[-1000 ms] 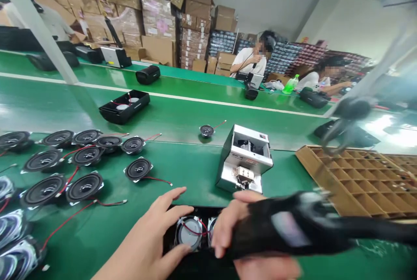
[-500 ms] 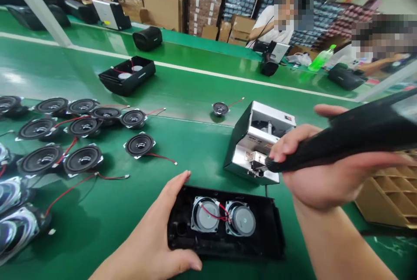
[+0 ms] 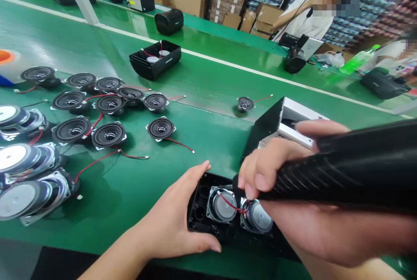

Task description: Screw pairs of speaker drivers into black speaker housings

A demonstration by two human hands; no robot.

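Note:
My left hand [image 3: 176, 215] grips the left end of a black speaker housing [image 3: 203, 223], thumb on the near side and fingers on the far side. Inside sit two speaker drivers, magnets up: the left driver [image 3: 224, 205] and the right driver [image 3: 259, 217], with red wires running between them. Wrapped in my right hand [image 3: 293, 193] is a black electric screwdriver [image 3: 368, 158]; its nose points down over the housing near the drivers' upper edges. Its bit is hidden behind my fingers. My right hand also covers the housing's right end.
Behind my right hand stands a silver and black screw feeder [image 3: 267, 123]. Several loose speaker drivers [image 3: 110, 104] with wires lie to the left. Another housing [image 3: 156, 60] is farther back. Across the table are a person [image 3: 302, 15] and a green bottle [image 3: 360, 59].
My right hand has brought the screwdriver from the screw feeder leftward to above the housing. The camera view has shifted. My left hand keeps its hold on the housing.

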